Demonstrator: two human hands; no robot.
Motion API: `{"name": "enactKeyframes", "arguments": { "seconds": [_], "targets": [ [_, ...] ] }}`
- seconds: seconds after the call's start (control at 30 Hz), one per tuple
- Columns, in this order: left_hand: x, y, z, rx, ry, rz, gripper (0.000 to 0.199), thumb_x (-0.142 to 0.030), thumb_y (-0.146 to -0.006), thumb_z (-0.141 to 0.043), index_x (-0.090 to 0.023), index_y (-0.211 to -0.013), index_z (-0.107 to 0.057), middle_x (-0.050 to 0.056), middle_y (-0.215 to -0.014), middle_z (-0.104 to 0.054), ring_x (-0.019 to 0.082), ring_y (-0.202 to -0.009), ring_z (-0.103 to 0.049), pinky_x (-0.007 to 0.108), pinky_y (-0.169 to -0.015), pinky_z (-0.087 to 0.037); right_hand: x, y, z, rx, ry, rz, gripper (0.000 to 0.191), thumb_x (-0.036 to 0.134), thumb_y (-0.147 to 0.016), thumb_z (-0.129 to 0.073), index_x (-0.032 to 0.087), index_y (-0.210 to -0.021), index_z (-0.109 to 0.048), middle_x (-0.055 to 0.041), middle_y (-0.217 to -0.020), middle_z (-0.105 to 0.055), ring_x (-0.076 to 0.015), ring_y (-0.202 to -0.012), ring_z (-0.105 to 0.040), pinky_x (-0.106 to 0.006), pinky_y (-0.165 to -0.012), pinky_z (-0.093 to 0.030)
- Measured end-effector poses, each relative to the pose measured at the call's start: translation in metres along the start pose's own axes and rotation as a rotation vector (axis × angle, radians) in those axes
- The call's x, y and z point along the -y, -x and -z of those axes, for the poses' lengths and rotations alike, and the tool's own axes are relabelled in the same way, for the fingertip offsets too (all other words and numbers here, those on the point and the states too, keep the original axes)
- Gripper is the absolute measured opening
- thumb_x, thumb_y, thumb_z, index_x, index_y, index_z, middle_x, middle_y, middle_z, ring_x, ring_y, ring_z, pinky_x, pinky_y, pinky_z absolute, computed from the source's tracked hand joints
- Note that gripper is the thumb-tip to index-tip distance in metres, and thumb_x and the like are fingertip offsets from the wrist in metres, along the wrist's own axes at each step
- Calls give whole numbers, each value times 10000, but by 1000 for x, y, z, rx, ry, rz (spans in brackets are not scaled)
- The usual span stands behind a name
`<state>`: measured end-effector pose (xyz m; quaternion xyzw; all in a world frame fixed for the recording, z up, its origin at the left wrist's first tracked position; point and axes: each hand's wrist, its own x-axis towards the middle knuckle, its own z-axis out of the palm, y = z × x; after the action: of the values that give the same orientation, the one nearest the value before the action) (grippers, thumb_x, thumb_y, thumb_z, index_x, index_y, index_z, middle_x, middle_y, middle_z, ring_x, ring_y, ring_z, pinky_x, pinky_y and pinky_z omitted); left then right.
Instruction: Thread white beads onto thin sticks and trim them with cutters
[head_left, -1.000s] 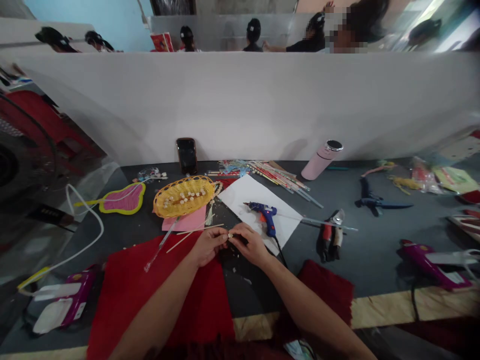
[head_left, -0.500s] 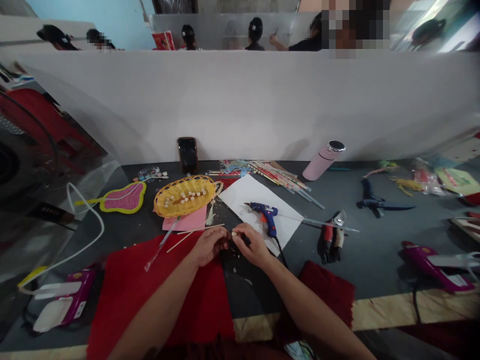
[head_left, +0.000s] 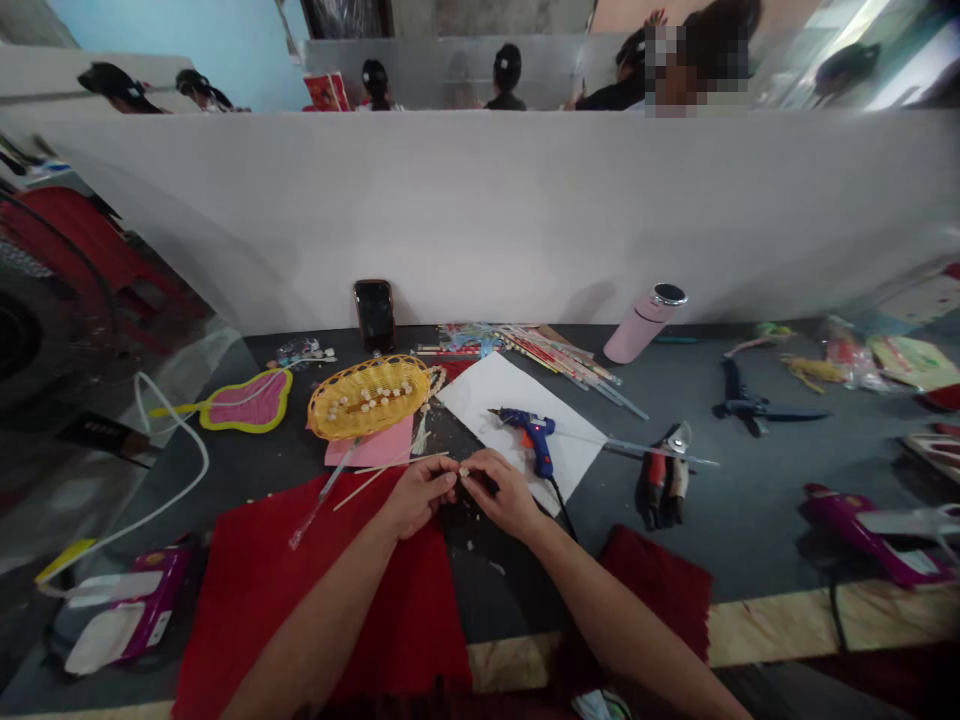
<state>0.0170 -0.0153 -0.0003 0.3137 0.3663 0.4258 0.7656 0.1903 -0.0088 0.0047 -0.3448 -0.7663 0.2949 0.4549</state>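
Note:
A small pale bead [head_left: 464,472] is pinched between the thumb and fingers of my right hand [head_left: 504,492]. My left hand [head_left: 421,493] is closed with its fingertips right beside the bead; whether it grips the bead too or something smaller is hidden. Two thin sticks [head_left: 375,482] lie just behind my left hand. A blue glue gun [head_left: 536,430] rests on a white sheet [head_left: 480,395] beyond my right hand. Similar pale beads [head_left: 375,398] lie in a yellow woven basket [head_left: 322,415] at the back left. Beneath my left forearm spreads a red cloth [head_left: 255,560].
A pink bottle [head_left: 641,325] and a phone [head_left: 375,315] stand near the white partition [head_left: 480,210]. Red-handled pliers [head_left: 664,480] lie right of the glue gun. Thin sticks [head_left: 555,360] are bundled behind the sheet. A purple device [head_left: 154,605] sits at left, another purple device [head_left: 874,530] at right.
My hands have come slightly closer together, and the bead in my right fingers shows more plainly beside my left fingertips. The things on the table have stayed in place.

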Motion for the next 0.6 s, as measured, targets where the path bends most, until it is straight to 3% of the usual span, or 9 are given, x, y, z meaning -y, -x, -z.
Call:
{"name": "enactKeyframes", "arguments": {
  "seconds": [0.4,0.6],
  "targets": [
    [1,1,-3,-17,-75,-29,220,-291,-693,-726,-108,-768,-628,-4,-654,-574,61,-562,-496,192,-563,-367,-6,4,-2,74,9,22,280,192,-849,-537,239,-1121,-580,-71,-965,-588,-177,-896,-575,-325,-776,-503],
    [1,1,-2,-9,-52,-26,207,-263,-681,-737,-111,-763,-623,-5,-644,-581,60,-548,-498,189,-553,-356,-6,4,-3,37,22,40,227,183,-847,-545,232,-1060,-604,-69,-944,-589,-170,-872,-582,-306,-745,-506]
  ]
}}
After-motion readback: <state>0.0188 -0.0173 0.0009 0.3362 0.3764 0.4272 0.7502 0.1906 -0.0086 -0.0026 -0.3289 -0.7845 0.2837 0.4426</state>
